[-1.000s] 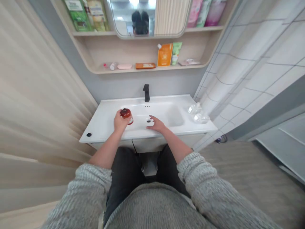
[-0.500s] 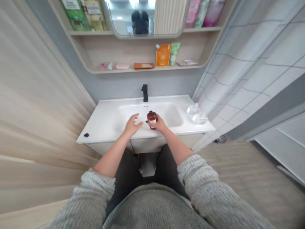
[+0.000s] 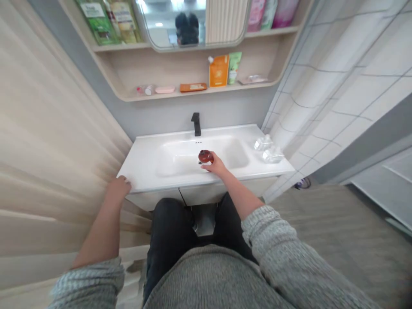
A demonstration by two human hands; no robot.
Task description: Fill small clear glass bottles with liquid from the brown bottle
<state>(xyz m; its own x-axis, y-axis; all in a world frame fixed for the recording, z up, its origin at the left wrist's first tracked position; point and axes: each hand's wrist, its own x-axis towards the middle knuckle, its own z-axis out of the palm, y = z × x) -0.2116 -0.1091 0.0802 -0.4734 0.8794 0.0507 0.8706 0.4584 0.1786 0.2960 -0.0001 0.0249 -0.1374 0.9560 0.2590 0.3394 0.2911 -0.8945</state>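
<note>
A small brown bottle (image 3: 205, 156) is gripped by my right hand (image 3: 216, 165) over the middle of the white basin (image 3: 180, 158), near the drain. My left hand (image 3: 117, 189) rests on the front left corner of the white vanity top (image 3: 141, 165), where a small dark object lay earlier. Its fingers are curled over the edge, and whether anything is under them is hidden. A black tap (image 3: 195, 123) stands behind the basin.
Two clear glass items (image 3: 268, 149) sit on the counter's right end by the tiled wall. A wall shelf holds an orange pouch (image 3: 218, 71), a green tube and small flat items. A mirror hangs above. Beige panelling runs close on the left.
The brown bottle passed from my left hand to my right hand over the basin. My left hand then drew back to the counter's front left corner.
</note>
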